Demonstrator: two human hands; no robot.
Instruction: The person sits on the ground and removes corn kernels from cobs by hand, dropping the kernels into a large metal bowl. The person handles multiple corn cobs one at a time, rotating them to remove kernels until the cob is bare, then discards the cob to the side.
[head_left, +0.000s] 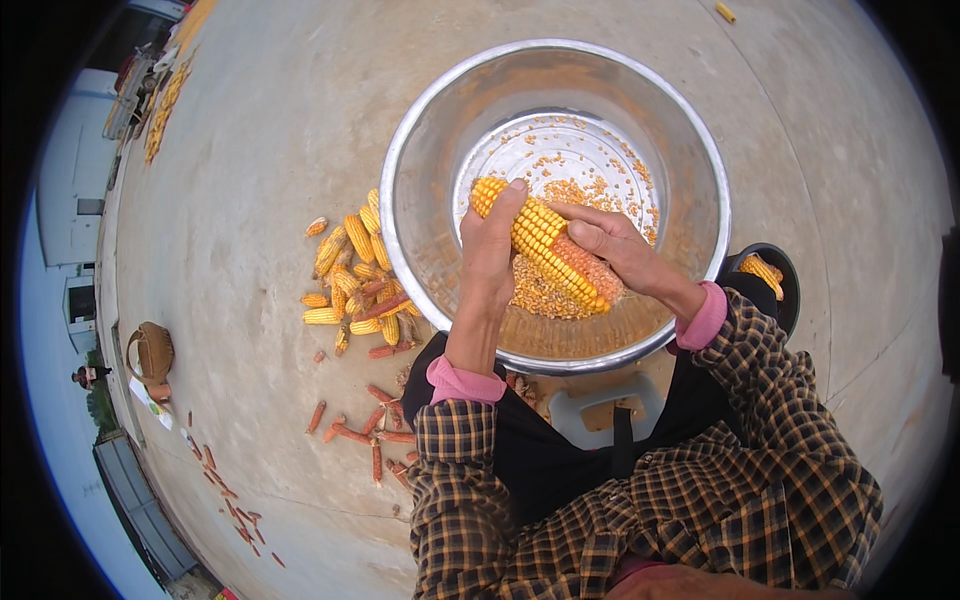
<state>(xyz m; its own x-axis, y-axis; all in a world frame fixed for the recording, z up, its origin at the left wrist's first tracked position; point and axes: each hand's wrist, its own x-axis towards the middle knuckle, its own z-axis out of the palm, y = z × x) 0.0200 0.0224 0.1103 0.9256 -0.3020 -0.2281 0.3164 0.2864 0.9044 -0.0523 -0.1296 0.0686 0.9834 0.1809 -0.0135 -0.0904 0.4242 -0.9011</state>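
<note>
A partly shelled ear of corn (541, 231) is held slantwise over a large metal basin (424, 187). My left hand (489, 238) grips its upper left end, thumb lying along the yellow kernels. On the other side, my right hand (616, 244) has its thumb and fingers against the ear, beside the bare reddish cob (583, 262) where kernels are off. Loose corn kernels (551, 292) are heaped in the near part of the basin, and more are scattered across its floor.
Unshelled ears (360, 240) are piled left of the basin. Bare cobs (375, 427) lie on the concrete nearer me. A dark bucket (787, 292) with corn stands at the right. A grey plastic stool (570, 409) shows between my legs. A wicker basket (154, 352) sits far left.
</note>
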